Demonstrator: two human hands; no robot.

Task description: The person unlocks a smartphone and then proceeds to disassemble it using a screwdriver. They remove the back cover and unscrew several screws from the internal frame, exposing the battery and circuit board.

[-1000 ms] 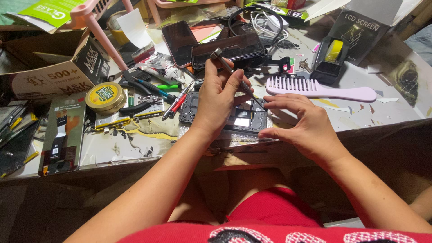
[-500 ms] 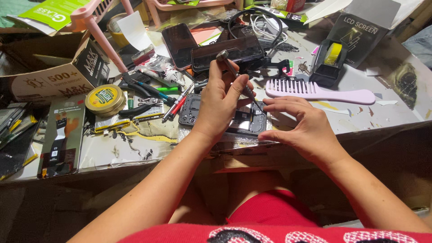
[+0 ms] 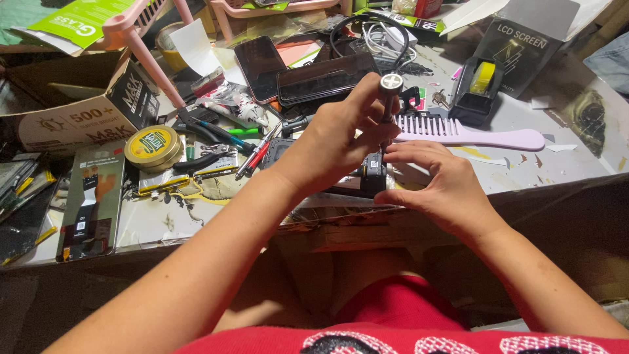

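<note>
The opened phone (image 3: pixel 372 176) lay just before the lilac comb (image 3: pixel 468 134), steadied by the right hand (image 3: pixel 436 183)'s narrow pinch. The left hand (image 3: pixel 334 141) gripped an upright screwdriver (image 3: pixel 389 98); tilting it risked slipping off the screw.

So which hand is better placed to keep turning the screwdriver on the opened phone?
The left hand: its fingers already grip the screwdriver upright over the opened phone. The right hand is steadying the phone from the side.
</note>
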